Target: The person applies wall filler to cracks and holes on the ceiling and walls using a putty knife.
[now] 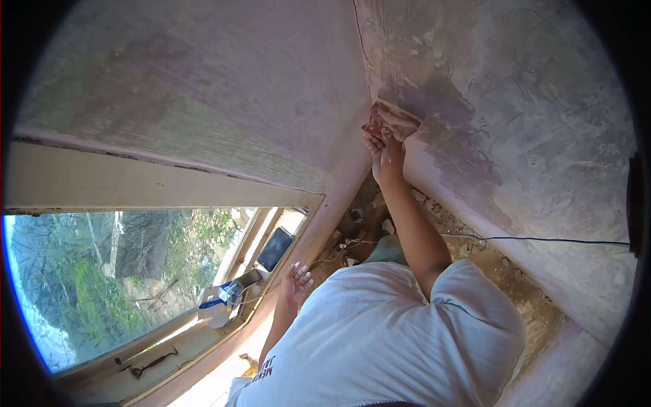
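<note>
The right hand (383, 139) is pressing a flat, mortar-smeared plastering tool (393, 121) against the rough pinkish-grey plastered wall (529, 136), right beside the vertical corner seam (366, 68) where that wall is meeting the neighbouring plastered wall (203, 88). The biggest risk, as I judge it, is that the tool is sitting at the end of a fully stretched arm, so pressure could be uneven and the blade could be slipping or gouging the damp darker patch (447, 122) around it; wet material could also be dropping onto the rubble-strewn dirt floor (502, 271) or onto the person's white short-sleeved shirt (380, 339). A thin black cable (542, 239) is running along the base of the wall close to the body, and a foot or knee could be snagging it. The left hand (298, 279) is hanging low beside the pale wooden window frame (156, 183), fingers spread wide and holding nothing, so it is not bracing the body, which could be making balance shaky. The right arm is reaching out straight from the shoulder, wrist bent back, fingers wrapped closed on the tool, though exactly how they are gripping is too blurred to tell. A blue-handled tool (224, 296) and a dark flat phone-like slab (274, 249) are lying on the window sill (169, 346), near the left hand but apart from it.
</note>
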Demonstrator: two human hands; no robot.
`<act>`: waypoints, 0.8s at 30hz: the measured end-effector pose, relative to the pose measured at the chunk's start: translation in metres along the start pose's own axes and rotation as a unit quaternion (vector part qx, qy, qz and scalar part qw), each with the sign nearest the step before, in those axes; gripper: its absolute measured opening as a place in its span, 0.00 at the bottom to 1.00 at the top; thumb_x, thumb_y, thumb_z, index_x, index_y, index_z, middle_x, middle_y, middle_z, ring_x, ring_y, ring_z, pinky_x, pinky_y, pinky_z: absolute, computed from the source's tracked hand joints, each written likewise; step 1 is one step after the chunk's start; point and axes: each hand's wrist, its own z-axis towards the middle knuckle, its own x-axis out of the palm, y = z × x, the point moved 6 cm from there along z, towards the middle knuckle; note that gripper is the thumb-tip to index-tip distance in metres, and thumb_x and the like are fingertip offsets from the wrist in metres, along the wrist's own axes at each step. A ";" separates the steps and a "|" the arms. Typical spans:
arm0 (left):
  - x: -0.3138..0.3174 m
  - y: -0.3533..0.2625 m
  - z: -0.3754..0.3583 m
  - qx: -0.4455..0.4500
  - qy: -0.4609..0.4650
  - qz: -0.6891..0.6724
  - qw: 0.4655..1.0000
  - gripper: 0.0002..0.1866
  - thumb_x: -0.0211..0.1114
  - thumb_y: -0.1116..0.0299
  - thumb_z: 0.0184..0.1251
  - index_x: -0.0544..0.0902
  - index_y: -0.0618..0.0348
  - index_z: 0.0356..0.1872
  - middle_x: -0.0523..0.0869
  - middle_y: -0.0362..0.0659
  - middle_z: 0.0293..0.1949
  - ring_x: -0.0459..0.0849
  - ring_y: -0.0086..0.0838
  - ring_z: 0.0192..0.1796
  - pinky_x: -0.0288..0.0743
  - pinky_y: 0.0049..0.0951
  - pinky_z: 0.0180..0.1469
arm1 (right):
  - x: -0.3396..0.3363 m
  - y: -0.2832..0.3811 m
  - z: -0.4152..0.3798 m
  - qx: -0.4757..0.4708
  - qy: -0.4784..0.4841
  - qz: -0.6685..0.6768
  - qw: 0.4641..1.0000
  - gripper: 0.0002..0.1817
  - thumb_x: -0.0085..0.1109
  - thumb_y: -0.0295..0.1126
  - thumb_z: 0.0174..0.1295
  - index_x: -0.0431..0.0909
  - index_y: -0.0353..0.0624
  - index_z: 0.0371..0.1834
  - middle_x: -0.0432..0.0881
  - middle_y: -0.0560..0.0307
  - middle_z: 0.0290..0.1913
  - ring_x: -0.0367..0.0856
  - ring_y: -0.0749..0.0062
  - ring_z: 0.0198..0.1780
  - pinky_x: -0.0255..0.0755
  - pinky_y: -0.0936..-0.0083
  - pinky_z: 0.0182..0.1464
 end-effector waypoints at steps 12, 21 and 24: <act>0.048 0.009 0.010 -0.008 0.012 -0.016 1.000 0.15 0.51 0.54 0.69 0.71 0.46 0.51 0.82 0.38 0.38 0.80 0.27 0.37 0.74 0.35 0.42 | -0.027 -0.001 0.041 0.107 -0.034 0.036 0.993 0.11 0.48 0.28 0.66 0.68 0.39 0.49 0.75 0.53 0.43 0.77 0.65 0.43 0.77 0.68 0.49; 0.052 0.014 0.005 0.015 0.013 -0.053 0.998 0.15 0.51 0.54 0.69 0.71 0.47 0.50 0.82 0.38 0.38 0.80 0.28 0.37 0.75 0.35 0.41 | 0.040 0.013 -0.019 0.081 0.057 -0.024 0.995 0.12 0.50 0.27 0.63 0.69 0.40 0.49 0.77 0.52 0.43 0.78 0.67 0.42 0.77 0.68 0.49; 0.048 0.021 0.008 0.016 0.020 -0.061 0.998 0.15 0.52 0.53 0.69 0.71 0.47 0.50 0.82 0.38 0.38 0.80 0.28 0.37 0.75 0.35 0.40 | 0.003 -0.018 -0.002 0.135 -0.001 -0.044 0.990 0.12 0.49 0.28 0.63 0.69 0.38 0.48 0.77 0.50 0.42 0.79 0.65 0.43 0.78 0.67 0.49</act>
